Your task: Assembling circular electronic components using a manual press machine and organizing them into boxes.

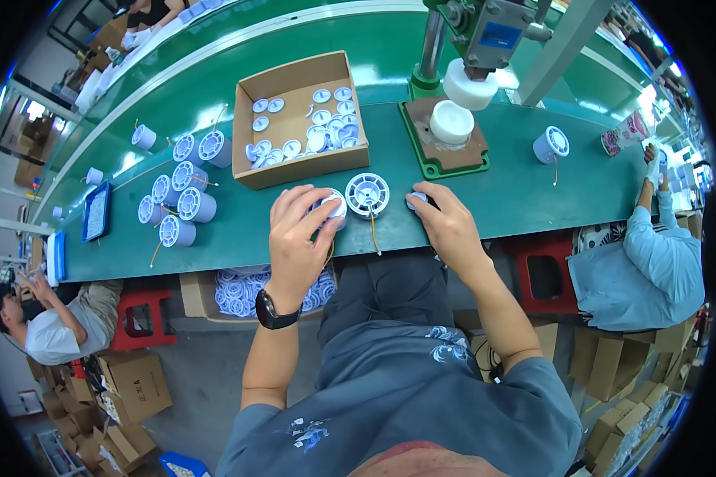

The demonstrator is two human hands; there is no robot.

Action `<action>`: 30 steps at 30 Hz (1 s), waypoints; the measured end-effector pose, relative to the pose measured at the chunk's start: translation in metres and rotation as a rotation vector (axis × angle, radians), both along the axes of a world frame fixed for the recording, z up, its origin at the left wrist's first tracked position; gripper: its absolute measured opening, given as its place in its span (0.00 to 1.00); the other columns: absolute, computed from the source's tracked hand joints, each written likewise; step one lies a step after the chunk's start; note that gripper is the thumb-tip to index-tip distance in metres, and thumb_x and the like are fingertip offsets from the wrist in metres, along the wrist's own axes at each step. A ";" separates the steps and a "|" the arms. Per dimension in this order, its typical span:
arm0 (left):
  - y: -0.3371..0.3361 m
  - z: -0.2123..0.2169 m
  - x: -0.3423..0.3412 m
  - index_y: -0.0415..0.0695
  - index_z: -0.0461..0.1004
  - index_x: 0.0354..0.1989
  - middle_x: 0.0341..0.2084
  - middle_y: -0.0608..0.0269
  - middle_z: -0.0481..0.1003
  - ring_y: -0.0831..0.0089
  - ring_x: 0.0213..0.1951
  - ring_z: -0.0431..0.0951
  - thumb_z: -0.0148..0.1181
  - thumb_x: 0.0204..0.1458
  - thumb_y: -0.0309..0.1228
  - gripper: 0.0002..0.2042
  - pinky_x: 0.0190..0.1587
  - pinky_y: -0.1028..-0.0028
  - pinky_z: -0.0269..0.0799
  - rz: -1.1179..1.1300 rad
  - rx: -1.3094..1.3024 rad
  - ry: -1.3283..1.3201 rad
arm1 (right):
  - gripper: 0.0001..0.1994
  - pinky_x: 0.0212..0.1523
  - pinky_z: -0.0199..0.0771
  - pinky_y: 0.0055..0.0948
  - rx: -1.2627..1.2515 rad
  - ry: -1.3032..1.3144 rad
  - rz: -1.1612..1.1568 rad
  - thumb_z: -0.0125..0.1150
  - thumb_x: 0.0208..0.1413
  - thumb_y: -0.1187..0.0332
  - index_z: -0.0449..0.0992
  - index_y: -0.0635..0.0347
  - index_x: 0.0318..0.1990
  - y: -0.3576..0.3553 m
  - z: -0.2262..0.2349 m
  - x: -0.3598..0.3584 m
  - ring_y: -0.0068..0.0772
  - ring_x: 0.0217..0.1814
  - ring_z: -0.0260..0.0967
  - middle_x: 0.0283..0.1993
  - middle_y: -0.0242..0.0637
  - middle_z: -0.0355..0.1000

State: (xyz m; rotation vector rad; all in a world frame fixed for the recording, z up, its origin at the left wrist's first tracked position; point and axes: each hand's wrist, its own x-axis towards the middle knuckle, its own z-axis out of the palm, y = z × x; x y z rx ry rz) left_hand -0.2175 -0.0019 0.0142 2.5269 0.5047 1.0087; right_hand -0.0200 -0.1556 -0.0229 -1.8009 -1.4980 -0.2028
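My left hand [298,230] is closed around a white round motor housing [336,208] at the bench's front edge, with an orange wire hanging below it. Next to it a second white housing [367,193] stands upright, its spoked ring top facing up and its wire trailing toward me. To the right of that one, my right hand [447,226] pinches a small white disc [415,200] between thumb and fingers, just above or on the bench. The fingers partly cover both held parts.
An open cardboard box [302,171] of white discs stands behind my hands. A green hand press [457,163] with white blocks is behind right. Several wired white housings [196,205] stand left, another [551,145] right. A blue tray [97,211] lies far left; co-workers sit at both sides.
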 end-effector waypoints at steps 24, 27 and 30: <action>0.003 -0.014 -0.006 0.38 0.81 0.37 0.40 0.56 0.81 0.59 0.47 0.77 0.65 0.47 0.22 0.08 0.51 0.66 0.70 0.059 -0.161 -0.160 | 0.11 0.48 0.72 0.35 0.168 0.234 0.032 0.67 0.44 0.78 0.79 0.64 0.39 0.001 0.006 -0.001 0.43 0.47 0.73 0.45 0.41 0.77; 0.003 -0.015 -0.005 0.38 0.81 0.37 0.40 0.56 0.80 0.59 0.46 0.77 0.65 0.47 0.22 0.08 0.51 0.66 0.71 0.070 -0.206 -0.196 | 0.11 0.49 0.72 0.34 0.258 0.353 0.032 0.67 0.45 0.78 0.79 0.64 0.39 0.009 0.016 -0.010 0.43 0.47 0.73 0.46 0.42 0.77; 0.001 -0.012 -0.003 0.37 0.81 0.37 0.40 0.55 0.80 0.59 0.46 0.77 0.65 0.47 0.23 0.08 0.51 0.66 0.71 0.120 -0.234 -0.218 | 0.11 0.50 0.71 0.32 0.308 0.380 0.065 0.66 0.45 0.79 0.79 0.65 0.39 0.023 0.022 -0.014 0.41 0.47 0.74 0.46 0.43 0.77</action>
